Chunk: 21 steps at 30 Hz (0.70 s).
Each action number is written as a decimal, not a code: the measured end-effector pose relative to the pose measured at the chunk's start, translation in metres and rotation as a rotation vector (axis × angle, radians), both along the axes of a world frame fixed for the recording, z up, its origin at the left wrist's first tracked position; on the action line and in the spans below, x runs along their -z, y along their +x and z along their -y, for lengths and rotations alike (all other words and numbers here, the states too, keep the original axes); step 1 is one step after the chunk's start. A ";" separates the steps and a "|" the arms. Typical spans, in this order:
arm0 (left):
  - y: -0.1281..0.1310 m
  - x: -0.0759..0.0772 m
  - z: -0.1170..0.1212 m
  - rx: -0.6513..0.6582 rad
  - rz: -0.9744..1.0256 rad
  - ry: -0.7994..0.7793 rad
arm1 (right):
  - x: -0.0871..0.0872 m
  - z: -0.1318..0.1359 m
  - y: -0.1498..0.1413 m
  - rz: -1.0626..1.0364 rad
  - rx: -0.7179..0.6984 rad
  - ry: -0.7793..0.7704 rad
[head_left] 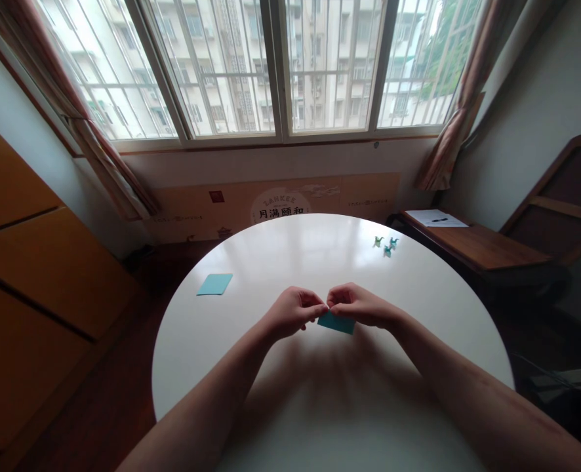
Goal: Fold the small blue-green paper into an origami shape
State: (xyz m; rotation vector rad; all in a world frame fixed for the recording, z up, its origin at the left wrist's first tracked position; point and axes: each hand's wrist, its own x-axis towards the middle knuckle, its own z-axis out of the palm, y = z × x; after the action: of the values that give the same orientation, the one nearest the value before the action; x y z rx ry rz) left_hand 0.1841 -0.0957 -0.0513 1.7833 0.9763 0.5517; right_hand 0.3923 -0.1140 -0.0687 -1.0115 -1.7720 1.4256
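You are working in what looks like a room in a home: curtains point(116, 180) are hanging, tied back, beside a window point(275, 78) whose bars point(330, 71) are facing an apartment block point(315, 98). Wooden cabinetry point(29, 275) is standing at your left, a wooden chair point(517, 252) (paper point(421, 216) is lying on it) at your right, and a round white table point(202, 367) is filling the middle.

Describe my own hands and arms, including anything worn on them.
Both the left hand and right hand are bare, without gloves. The left forearm and right forearm show no sleeves, watch or bracelet as far as the frame reaches. No rings show on the visible fingers, though some are partly hidden.
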 end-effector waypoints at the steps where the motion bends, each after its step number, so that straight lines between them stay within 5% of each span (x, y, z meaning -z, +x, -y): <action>1: 0.000 0.000 0.000 0.007 0.002 -0.009 | 0.000 0.000 0.000 0.006 -0.009 -0.010; 10: -0.012 -0.006 -0.012 -0.116 0.102 -0.074 | -0.008 -0.006 0.025 0.031 0.002 -0.090; 14: -0.015 -0.006 -0.017 -0.236 0.184 -0.096 | -0.011 -0.010 0.037 -0.055 0.122 -0.032; 21: -0.011 0.001 -0.014 -0.348 0.262 -0.155 | 0.003 -0.010 0.014 -0.182 0.244 -0.003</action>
State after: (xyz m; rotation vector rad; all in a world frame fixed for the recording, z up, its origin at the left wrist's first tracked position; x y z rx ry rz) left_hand 0.1726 -0.0822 -0.0524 1.3709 1.1170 0.8785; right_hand 0.4064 -0.1042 -0.0719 -1.0266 -1.4631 1.3222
